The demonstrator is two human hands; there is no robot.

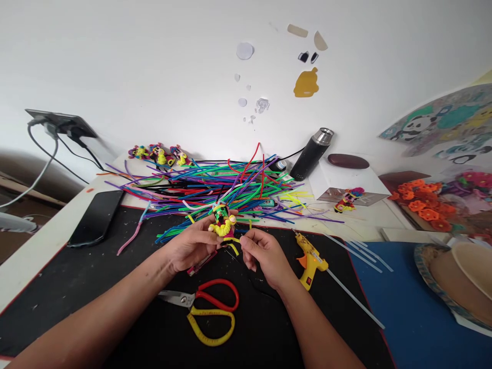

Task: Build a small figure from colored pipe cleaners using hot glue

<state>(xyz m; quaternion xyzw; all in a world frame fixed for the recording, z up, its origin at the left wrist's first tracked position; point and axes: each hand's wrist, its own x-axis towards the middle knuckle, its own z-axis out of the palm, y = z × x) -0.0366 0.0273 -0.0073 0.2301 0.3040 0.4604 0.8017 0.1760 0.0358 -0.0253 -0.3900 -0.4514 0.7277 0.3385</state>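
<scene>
My left hand is closed round a small figure made of fuzzy stems, with a green face, yellow arms and a dark red body. The figure is upright near the middle of the view. Just right of it, my right hand has its thumb and forefinger pinched at the end of a yellow strip at the figure's lower edge. Scissors with one red and one yellow handle lie below on the black mat. A yellow glue gun with a clear stick lies to the right.
Behind the hands spreads a heap of colourful fuzzy stems. A phone lies left. At the back are several finished figures, a black flask and a white box. A round basket stands right.
</scene>
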